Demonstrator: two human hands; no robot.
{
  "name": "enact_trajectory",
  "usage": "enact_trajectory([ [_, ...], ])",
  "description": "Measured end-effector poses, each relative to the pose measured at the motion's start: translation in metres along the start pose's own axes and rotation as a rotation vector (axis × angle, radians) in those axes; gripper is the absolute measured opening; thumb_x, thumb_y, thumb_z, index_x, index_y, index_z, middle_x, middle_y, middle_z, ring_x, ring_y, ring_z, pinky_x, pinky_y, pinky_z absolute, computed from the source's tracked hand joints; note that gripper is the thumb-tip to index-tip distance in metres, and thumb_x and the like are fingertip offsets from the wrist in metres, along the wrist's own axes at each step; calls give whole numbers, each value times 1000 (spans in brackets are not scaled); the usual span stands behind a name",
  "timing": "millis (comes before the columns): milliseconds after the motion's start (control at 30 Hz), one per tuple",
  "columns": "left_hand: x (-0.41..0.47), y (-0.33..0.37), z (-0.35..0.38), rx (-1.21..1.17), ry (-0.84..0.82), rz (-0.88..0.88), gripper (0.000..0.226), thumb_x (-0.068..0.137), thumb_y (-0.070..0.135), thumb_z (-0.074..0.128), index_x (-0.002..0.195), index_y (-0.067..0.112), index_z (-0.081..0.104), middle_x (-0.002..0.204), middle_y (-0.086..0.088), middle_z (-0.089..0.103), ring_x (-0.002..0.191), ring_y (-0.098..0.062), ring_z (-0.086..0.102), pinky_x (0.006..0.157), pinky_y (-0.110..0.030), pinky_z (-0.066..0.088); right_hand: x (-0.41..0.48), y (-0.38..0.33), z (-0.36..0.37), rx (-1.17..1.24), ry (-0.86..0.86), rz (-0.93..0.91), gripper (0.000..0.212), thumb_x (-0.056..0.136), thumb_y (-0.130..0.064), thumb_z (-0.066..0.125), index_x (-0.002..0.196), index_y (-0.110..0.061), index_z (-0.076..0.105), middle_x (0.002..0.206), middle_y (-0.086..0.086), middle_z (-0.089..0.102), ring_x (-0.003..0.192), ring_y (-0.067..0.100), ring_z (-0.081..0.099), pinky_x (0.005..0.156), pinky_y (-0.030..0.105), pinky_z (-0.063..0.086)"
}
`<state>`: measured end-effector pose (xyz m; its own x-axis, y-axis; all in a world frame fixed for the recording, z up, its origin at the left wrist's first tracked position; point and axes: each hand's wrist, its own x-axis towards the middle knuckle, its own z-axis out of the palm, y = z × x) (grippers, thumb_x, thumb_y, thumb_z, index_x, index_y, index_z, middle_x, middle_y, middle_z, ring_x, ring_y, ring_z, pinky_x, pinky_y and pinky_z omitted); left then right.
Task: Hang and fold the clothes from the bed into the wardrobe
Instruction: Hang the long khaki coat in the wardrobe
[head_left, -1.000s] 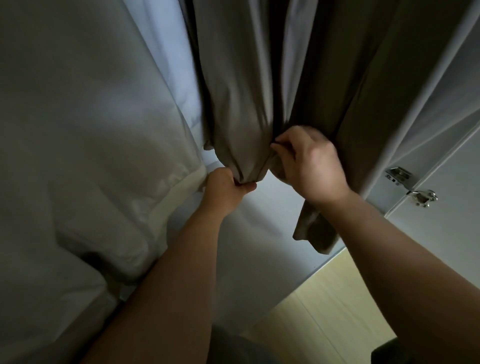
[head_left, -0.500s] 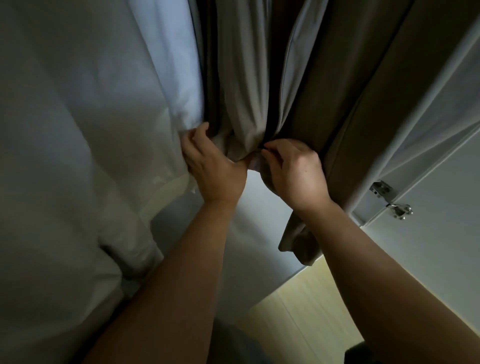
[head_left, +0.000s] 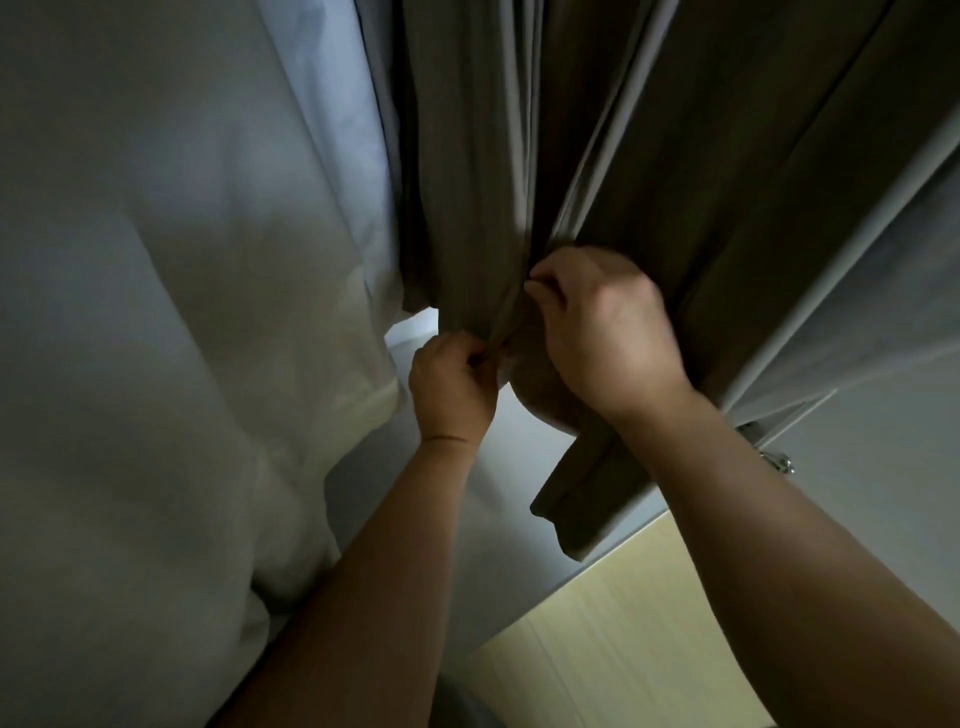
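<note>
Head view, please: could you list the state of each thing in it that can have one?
Left hand: closed, pinching the lower edge of the brown garment.
Right hand: closed, gripping the same garment beside the left hand.
Brown garment: hanging in folds, gathered between the hands, one end dangling below the right wrist.
White garment: hanging to the left, untouched.
Wardrobe door: open; hinge visible.
</note>
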<state>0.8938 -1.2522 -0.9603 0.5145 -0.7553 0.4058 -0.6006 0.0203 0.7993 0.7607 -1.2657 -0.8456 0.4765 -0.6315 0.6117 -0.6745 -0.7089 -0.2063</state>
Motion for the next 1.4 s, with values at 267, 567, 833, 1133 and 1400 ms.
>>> enact_trajectory([
  [267,17,40,7,-173,204,125,32,86,39,59,80,10,70,74,0,69,75,4,52,71,1,36,18,-3,-15,-2,21,-40,21,101,-16,54,106,-4,69,99,14,68,94,31,63,81,44,53],
  [567,56,105,-30,-134,120,154,23,83,41,70,84,18,68,77,11,62,70,4,55,69,0,39,78,-11,-77,10,202,-62,13,96,-14,60,98,-3,68,89,15,67,84,36,63,69,40,53],
  [833,62,113,-41,-83,-22,16,27,92,20,71,70,6,70,57,-1,60,57,-14,56,59,-19,40,91,-17,-104,18,130,-115,18,98,-17,54,102,-6,67,94,14,68,89,35,63,76,47,54],
  [1133,82,163,-53,-154,177,150,14,92,32,64,88,23,74,77,7,69,71,-7,62,62,-23,49,105,-26,-125,33,163,-146,14,98,-15,57,98,-5,67,92,14,67,87,33,63,73,42,55],
  [1400,97,171,-69,-121,131,210,31,90,29,66,61,20,61,53,7,50,47,-1,42,49,-21,27,138,-37,-149,-2,217,-156,15,99,-14,53,103,-7,66,98,12,66,94,31,62,79,46,54],
])
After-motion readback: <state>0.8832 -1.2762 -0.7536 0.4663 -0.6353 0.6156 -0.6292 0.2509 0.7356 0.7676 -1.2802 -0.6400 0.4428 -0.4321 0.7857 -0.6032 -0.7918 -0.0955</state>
